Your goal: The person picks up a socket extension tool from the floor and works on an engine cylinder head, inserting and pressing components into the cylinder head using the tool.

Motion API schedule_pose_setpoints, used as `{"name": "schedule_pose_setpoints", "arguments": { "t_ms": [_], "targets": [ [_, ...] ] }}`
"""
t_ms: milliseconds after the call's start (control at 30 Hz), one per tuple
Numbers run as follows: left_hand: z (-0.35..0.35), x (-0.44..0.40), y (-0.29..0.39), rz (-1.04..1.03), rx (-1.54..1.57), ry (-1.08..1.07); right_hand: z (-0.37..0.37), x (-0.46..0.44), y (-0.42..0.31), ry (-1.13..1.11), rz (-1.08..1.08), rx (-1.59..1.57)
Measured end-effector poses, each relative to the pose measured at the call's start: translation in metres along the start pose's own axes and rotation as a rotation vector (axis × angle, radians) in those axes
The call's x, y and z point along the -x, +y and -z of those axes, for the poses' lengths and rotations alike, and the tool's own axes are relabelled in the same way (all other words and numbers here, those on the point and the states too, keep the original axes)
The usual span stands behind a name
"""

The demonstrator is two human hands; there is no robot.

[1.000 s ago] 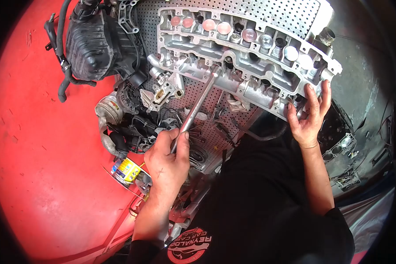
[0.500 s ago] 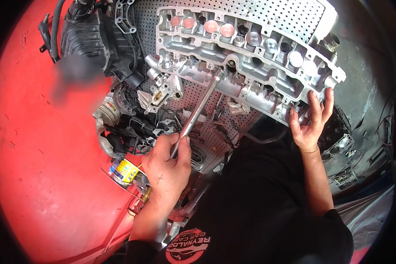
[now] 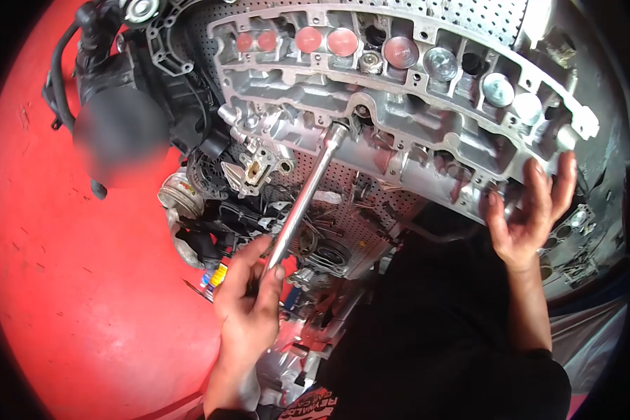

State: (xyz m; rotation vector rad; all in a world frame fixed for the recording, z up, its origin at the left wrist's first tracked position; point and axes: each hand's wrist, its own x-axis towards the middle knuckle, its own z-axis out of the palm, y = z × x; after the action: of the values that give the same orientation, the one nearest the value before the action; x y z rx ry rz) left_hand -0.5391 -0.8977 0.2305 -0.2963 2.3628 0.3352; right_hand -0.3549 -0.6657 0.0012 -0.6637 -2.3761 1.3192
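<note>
A long metal bar tool [image 3: 301, 213] slants between the thumb and fingers of my left hand [image 3: 248, 297]. Its upper end meets the lower side of a large silver cylinder head [image 3: 427, 112], near its middle; whatever sits under that end is hidden. Round metal cups, some tinted red by reflection, line the upper row of the casting. My right hand [image 3: 532, 217] rests on the casting's right end with its fingers spread, the thumb at the lower edge.
Under the casting is a perforated metal surface [image 3: 304, 164]. A silver bracket-like part [image 3: 255, 168] and jumbled engine parts lie below left. Black hoses and housings stand at upper left beside a red panel [image 3: 84, 280]. A blurred dark round shape [image 3: 122, 133] overlaps them.
The view has shifted closer, so the casting looks larger. My left hand's fingers look looser around the bar, whose upper end stays at the same spot. A blurred dark shape has appeared at the left.
</note>
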Motion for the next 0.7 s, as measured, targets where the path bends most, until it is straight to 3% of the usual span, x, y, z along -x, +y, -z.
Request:
{"name": "schedule_pose_setpoints", "arguments": {
  "t_ms": [33, 100, 700],
  "targets": [
    [0.001, 0.001, 0.006, 0.083, 0.068, -0.039, 0.002, 0.0, 0.0, -0.012, 0.003, 0.022],
    [-0.003, 0.004, 0.004, 0.032, 0.212, 0.014, 0.006, 0.0, 0.002, -0.031, 0.014, 0.061],
    [-0.01, 0.013, 0.022, -0.043, 0.061, 0.195, 0.011, 0.004, -0.001, -0.049, -0.009, 0.181]
  ]
}}
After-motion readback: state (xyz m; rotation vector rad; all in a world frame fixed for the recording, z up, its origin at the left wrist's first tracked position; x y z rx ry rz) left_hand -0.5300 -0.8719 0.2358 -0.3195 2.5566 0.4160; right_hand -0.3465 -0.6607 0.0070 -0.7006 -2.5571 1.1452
